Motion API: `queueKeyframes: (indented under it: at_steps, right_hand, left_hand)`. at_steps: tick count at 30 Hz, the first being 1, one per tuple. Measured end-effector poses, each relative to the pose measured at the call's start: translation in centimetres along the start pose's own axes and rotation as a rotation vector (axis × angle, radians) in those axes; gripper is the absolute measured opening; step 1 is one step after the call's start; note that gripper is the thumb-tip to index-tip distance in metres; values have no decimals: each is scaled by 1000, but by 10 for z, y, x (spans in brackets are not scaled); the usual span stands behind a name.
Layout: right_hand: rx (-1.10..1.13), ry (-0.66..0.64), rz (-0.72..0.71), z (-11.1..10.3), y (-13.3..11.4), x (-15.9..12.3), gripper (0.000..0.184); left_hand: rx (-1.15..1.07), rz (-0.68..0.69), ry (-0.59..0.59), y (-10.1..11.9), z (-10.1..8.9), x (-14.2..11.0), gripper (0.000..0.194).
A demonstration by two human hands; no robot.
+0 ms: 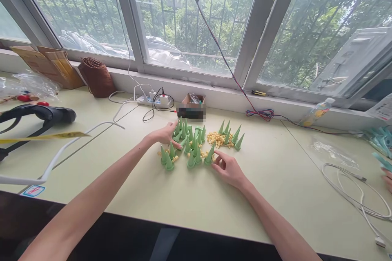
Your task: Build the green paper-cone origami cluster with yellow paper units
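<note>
Small pointed green cones with round bases stand in a cluster on the table. My left hand (165, 135) reaches over the cluster's left side, thumb and fingers spread apart. Its thumb lies by a tilted green cone (183, 143), and its fingertips are partly hidden behind other cones. With curled fingers, my right hand (229, 167) pinches at the right side of an upright green cone (209, 156) at the front. Small yellow pegs (217, 139) lie in a pile behind that hand, several cones standing among them. More yellow pieces (175, 158) lie between the front cones.
Behind the cones sit a small open box (200, 98) and a power strip (143, 100). A black headset (58, 114) and a white cable (65, 144) lie left. A bottle (318, 112), coiled cable (355, 187) and another person's hand (388, 177) are right.
</note>
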State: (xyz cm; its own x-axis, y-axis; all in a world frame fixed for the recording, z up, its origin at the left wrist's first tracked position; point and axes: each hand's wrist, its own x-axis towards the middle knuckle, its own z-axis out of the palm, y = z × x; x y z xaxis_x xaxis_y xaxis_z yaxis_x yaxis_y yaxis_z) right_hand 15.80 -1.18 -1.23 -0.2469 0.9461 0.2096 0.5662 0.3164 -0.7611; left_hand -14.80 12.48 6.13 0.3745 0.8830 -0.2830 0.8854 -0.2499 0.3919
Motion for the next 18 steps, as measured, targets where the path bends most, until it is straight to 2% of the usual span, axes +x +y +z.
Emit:
queueKeyframes:
  at_steps: [5, 15, 18]
  right_hand:
    - [-5, 5, -6, 1, -1, -1, 49]
    - [-16, -2, -7, 2, -1, -1, 49]
    - [-28, 2, -13, 2, -1, -1, 49]
  left_hand:
    - [-30, 121, 24, -2, -3, 9, 130]
    - [-69, 70, -113, 0, -16, 24, 119]
    - [-114, 96, -123, 3, -17, 30, 118]
